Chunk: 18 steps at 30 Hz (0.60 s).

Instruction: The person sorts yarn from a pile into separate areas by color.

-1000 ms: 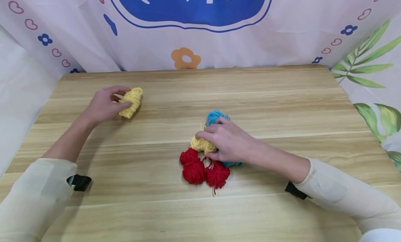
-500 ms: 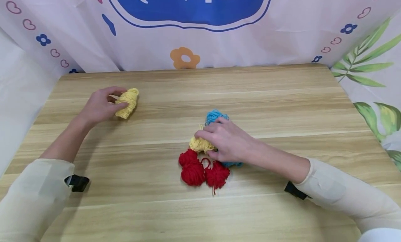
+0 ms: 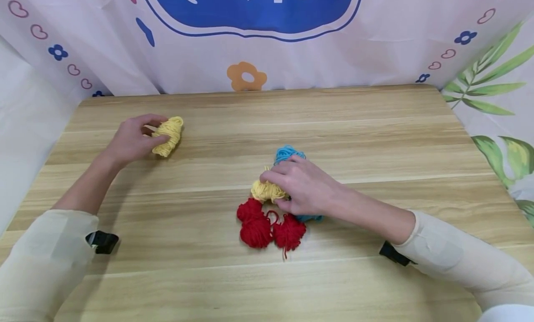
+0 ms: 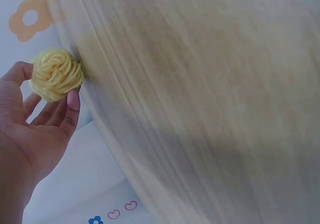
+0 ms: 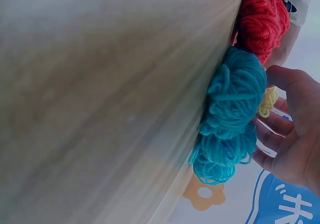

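At the far left of the table, my left hand (image 3: 135, 139) holds a yellow yarn bundle (image 3: 168, 135) between thumb and fingers; its rounded end (image 4: 56, 73) faces the left wrist view. My right hand (image 3: 306, 185) reaches over a cluster of yarn near the middle, thumb and fingers bent about a second yellow yarn bundle (image 3: 267, 191). Most of that bundle's right side is hidden by the hand. Blue yarn (image 3: 289, 154) shows beyond the fingers, and more blue yarn (image 5: 235, 96) lies under the palm. Red yarn bundles (image 3: 255, 229) sit at the cluster's near side.
The wood-grain table (image 3: 167, 266) spreads around the yarn. Behind its far edge hangs a white cloth (image 3: 187, 67) printed with flowers, hearts and a blue emblem. A leaf-patterned cloth (image 3: 496, 99) is at the right.
My left hand has shifted slightly left with its yellow yarn bundle. The right hand stays over the cluster, while a red strand beside it has moved a little.
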### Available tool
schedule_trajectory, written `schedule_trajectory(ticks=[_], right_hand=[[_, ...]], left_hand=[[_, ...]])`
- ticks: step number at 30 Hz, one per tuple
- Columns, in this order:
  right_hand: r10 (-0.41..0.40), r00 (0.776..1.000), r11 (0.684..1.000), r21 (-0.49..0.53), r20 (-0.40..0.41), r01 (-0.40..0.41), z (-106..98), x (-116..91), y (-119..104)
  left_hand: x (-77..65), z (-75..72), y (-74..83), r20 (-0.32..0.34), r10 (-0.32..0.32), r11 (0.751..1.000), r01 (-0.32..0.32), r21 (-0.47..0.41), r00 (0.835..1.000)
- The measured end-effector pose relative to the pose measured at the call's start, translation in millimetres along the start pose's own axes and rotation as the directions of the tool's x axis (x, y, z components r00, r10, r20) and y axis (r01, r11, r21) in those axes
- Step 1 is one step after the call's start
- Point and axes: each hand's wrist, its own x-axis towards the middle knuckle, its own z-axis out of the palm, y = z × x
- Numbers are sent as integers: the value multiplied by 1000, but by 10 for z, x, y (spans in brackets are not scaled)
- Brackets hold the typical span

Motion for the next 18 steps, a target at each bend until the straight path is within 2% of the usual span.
schedule_trajectory(ticks=[11,18], right_hand=[[30,1000,997,73,-7,-30,-25,-7,2],[60,998,984,167,-22,-55,-41,-3,3]], left_hand=[[-14,-1,-33,-2,-19,1000,19,-1,1000],[-11,-5,-26,16,-31,1000,31,4,999]])
